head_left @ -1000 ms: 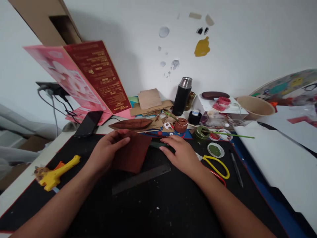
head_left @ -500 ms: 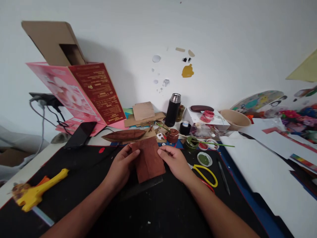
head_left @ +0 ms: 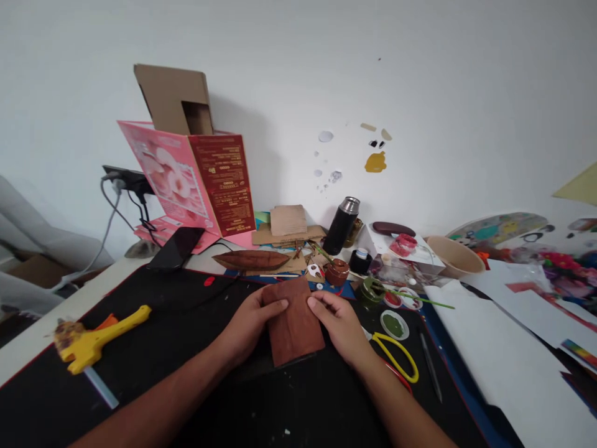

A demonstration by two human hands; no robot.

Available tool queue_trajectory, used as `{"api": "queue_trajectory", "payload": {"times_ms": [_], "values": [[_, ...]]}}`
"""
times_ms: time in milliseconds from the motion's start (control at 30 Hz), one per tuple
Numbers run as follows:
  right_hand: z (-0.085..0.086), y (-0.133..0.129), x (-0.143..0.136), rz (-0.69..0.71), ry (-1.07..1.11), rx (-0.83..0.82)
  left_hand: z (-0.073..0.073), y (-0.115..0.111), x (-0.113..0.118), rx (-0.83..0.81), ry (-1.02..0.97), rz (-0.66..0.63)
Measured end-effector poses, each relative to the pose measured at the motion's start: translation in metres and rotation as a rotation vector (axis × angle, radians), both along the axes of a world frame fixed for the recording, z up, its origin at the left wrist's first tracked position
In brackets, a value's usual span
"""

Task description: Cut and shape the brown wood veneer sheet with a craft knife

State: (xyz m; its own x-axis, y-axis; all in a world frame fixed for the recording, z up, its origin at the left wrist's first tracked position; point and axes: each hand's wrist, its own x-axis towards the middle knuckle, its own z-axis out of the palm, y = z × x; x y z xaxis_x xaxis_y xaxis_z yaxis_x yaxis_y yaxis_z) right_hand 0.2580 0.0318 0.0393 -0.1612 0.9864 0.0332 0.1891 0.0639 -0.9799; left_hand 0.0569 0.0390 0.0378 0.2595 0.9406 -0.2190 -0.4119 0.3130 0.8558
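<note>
Between my two hands is a reddish-brown painted rectangular sheet [head_left: 295, 330], perhaps cardboard, tilted a little over the black mat [head_left: 224, 404]. My left hand [head_left: 252, 323] pinches its left edge, thumb on top and fingers behind. On the right edge, my right hand [head_left: 339, 323] grips it the same way near the upper corner. Beyond the sheet lies a brown boat-shaped piece [head_left: 252, 260]. An open jar of brown paint [head_left: 336, 272] and a jar of green paint [head_left: 372, 291] with a brush across it stand behind my right hand.
Yellow-handled scissors [head_left: 396, 354] and a dark pen [head_left: 430, 364] lie right of my right hand, beside a lid with green paint [head_left: 394, 325]. A yellow hot glue gun [head_left: 100, 342] rests at left. A black thermos [head_left: 342, 225], phone [head_left: 176, 249] and pink box [head_left: 172, 177] stand behind.
The camera view has shifted, so the scene sits lower and further right. Both hands still hold the brown sheet, which now lies closer to the mat with less tilt visible.
</note>
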Motion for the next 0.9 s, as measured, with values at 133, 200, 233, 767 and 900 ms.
{"api": "queue_trajectory", "payload": {"times_ms": [133,200,233,767,900], "values": [[-0.002,-0.002,-0.003,0.037,0.032,-0.015,-0.003,-0.003,0.002,0.06,0.048,-0.03],[-0.002,-0.003,-0.004,0.047,0.046,-0.027,-0.003,-0.004,0.002,0.077,0.067,-0.057],[-0.002,-0.004,-0.004,0.051,0.051,-0.033,-0.002,-0.004,0.002,0.083,0.077,-0.075],[0.005,-0.008,-0.008,0.148,0.017,-0.058,0.006,0.002,-0.009,0.22,0.337,-0.089],[0.004,-0.01,-0.009,0.165,0.094,-0.114,0.004,0.001,-0.01,0.185,0.307,-0.105]]}}
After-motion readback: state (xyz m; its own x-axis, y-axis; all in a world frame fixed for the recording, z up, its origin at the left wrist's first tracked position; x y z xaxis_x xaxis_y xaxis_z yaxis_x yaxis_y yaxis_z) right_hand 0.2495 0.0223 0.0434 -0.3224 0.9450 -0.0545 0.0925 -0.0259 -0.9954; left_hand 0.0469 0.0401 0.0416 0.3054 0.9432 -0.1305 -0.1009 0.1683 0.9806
